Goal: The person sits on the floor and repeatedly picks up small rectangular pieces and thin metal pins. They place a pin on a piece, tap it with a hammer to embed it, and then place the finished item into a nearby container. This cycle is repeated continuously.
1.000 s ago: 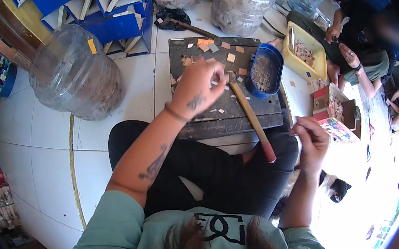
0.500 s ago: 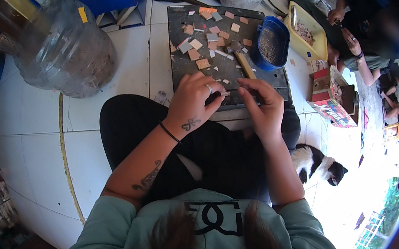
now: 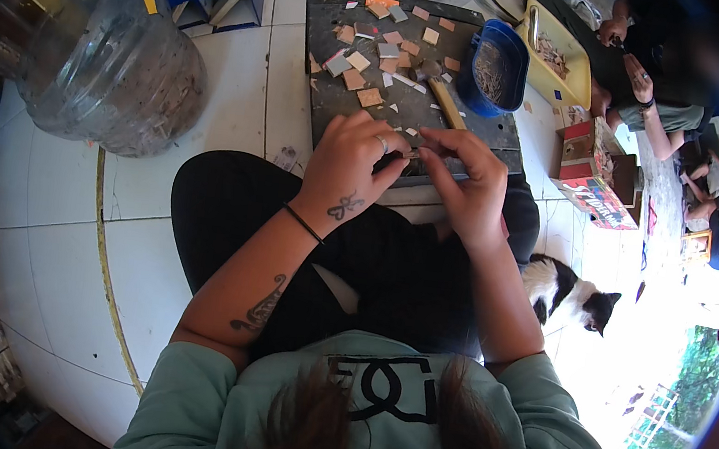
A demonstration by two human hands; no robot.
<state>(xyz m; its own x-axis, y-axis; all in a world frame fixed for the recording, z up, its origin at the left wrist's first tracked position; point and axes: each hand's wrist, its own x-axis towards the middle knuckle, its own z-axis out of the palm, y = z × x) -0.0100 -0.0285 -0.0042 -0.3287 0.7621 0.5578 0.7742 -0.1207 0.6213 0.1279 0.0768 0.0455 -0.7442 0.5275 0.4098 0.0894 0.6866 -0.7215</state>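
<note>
Over the near edge of a dark board (image 3: 328, 110), my two hands meet at the fingertips. My left hand (image 3: 351, 157) pinches a small brownish piece (image 3: 412, 153) between thumb and fingers; its exact kind is too small to tell. Thumb and forefinger of my right hand (image 3: 473, 184) close in at the other end of that piece; whatever they grip is too small to make out. Just beyond lie a hammer (image 3: 446, 103) with a wooden handle and several small tile pieces (image 3: 369, 97), tan, grey and pinkish.
A blue tub (image 3: 508, 69) of thin slivers stands on the board's far right. Past it are a yellow basin (image 3: 574, 49) of scraps, an opened printed box (image 3: 595, 176) and a co-worker's hand (image 3: 638, 79). A cat (image 3: 569, 293) sits right; a large clear plastic jug (image 3: 120, 64) stands left.
My right hand has moved left, so its fingertips now reach the small piece in my left hand. The view has shifted slightly. The cat's head has lowered a little.
</note>
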